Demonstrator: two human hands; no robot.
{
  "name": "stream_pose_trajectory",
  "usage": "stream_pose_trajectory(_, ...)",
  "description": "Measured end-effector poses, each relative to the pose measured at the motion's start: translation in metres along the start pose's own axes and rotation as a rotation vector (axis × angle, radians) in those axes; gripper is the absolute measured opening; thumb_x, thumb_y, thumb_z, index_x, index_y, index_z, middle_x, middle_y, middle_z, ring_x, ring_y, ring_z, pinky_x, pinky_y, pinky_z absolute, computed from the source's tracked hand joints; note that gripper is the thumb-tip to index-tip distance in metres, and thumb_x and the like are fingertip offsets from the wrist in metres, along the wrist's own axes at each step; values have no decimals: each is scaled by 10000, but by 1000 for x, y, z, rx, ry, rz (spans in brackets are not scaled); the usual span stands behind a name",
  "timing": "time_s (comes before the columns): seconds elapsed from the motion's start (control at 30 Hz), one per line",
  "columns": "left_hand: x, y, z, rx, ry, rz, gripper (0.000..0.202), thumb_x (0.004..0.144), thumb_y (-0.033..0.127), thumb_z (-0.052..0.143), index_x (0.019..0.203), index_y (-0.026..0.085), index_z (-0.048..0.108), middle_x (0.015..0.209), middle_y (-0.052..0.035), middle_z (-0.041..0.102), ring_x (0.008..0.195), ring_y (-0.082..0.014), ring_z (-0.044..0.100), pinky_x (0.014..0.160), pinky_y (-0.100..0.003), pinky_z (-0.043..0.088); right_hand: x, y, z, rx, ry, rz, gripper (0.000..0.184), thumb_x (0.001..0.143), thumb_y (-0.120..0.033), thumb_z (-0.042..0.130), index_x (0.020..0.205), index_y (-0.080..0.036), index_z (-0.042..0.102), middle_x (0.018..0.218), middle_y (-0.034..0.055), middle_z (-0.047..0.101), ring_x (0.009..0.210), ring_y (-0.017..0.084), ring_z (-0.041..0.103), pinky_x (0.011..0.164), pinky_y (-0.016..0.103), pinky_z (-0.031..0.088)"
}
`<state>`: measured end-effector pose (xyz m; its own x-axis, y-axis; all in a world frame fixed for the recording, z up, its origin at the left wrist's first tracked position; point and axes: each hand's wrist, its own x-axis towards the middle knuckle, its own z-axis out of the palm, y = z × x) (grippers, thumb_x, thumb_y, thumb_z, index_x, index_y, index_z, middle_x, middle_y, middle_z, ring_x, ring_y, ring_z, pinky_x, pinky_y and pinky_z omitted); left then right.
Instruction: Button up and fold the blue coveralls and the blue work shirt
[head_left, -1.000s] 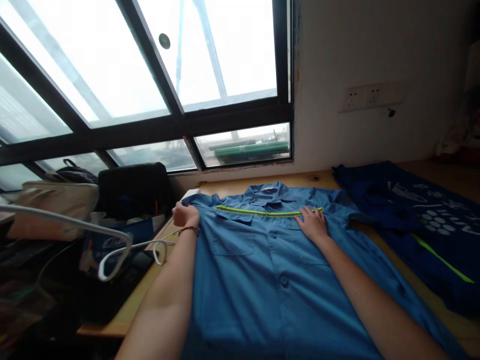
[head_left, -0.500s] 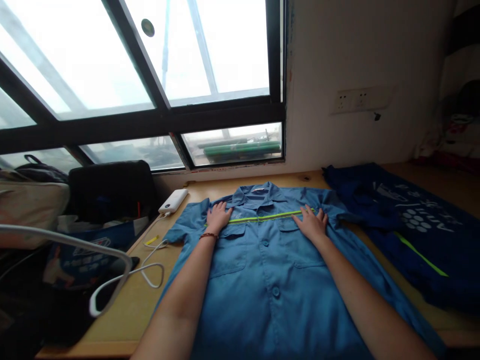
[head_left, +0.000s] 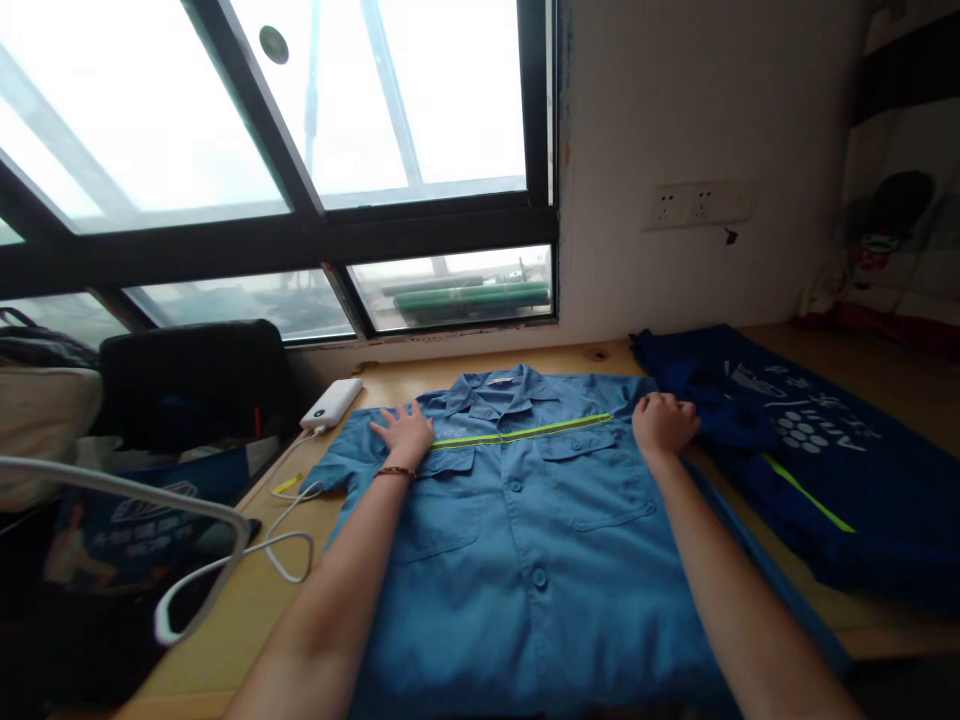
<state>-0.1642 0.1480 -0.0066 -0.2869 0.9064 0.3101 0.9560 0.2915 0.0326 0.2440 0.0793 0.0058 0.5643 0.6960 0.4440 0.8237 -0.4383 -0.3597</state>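
A blue short-sleeved work shirt [head_left: 517, 520] lies front up on the table, collar away from me, with a yellow-green stripe across the chest. Flat on its left side, near the sleeve, rests my left hand [head_left: 409, 435], fingers spread; a beaded bracelet circles that wrist. At the right sleeve my right hand [head_left: 664, 424] is closed with its fingers curled in on the cloth. The hand covers most of that sleeve.
Dark blue clothing [head_left: 817, 430] with white print lies to the right. A white power bank [head_left: 331, 403] with a white cable [head_left: 304, 540] is at the left. Bags [head_left: 165, 500] stand beyond the table's left edge. A window [head_left: 420, 110] and wall sockets [head_left: 703, 203] are behind.
My right hand has moved outward from the chest stripe to the right sleeve and closed on it. My left hand has shifted slightly outward, fingers spread wider. The view has turned slightly right.
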Motion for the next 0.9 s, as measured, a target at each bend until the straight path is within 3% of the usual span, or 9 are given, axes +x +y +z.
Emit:
stream_pose_trajectory(0.17,-38,56,3,-155,-35,218,541,803,512,315,1222,185,421,1330,-137,334,1209,-372,233,913,-572,222,10,22,6,-23,-100,329,376,712,-263,477,1009,-53,571,1064,256,436,982,407,393,683,499,362)
stream_pose_trajectory(0.23,-50,68,5,-195,-41,269,526,814,509,296,1205,186,436,1317,-124,360,1206,-354,247,920,-556,230,13,28,11,62,-134,242,354,677,-167,469,991,-44,577,1038,249,456,971,371,424,710,462,379)
stream_pose_trajectory(0.4,-58,65,6,-251,-20,309,451,824,457,341,1139,168,486,1266,-114,425,1196,-305,274,941,-490,245,9,10,-5,468,82,-239,333,603,-35,373,819,-119,611,981,132,549,961,221,488,842,317,369)
stream_pose_trajectory(0.47,-58,62,5,-265,-15,326,424,825,435,359,1124,167,494,1245,-112,445,1187,-290,292,942,-469,252,2,-7,-22,647,-89,-405,261,612,-68,363,671,-157,601,780,72,598,792,183,544,757,283,412)
stream_pose_trajectory(0.6,-57,62,5,-273,5,335,405,822,416,382,1113,159,498,1222,-122,460,1168,-288,315,928,-459,265,-5,-26,-46,915,-863,-587,227,644,-165,378,607,-151,602,449,-2,520,460,124,490,554,246,428)
stream_pose_trajectory(0.67,-57,63,5,-275,16,339,400,819,411,390,1108,156,498,1217,-124,462,1161,-290,320,921,-457,270,-2,-25,-45,997,-989,-537,247,659,-200,373,635,-137,611,450,0,529,432,118,489,532,248,432)
stream_pose_trajectory(0.77,-58,62,6,-282,28,343,393,818,407,393,1097,151,502,1208,-126,468,1150,-289,329,912,-449,279,3,-22,-30,961,-663,-381,270,696,-252,379,723,-139,622,599,41,607,557,155,563,599,284,461)
stream_pose_trajectory(0.83,-59,62,6,-287,31,342,386,817,404,398,1085,149,506,1200,-128,472,1147,-287,333,911,-447,280,-3,-27,-16,786,-427,-429,317,743,-300,383,884,-148,623,858,84,638,815,194,580,765,323,443)
stream_pose_trajectory(0.9,-60,63,6,-294,32,342,374,816,400,402,1070,150,513,1195,-130,475,1144,-286,339,911,-447,281,-19,-36,-2,530,-360,-565,416,782,-380,382,1100,-170,548,1159,94,530,1086,230,451,922,370,342)
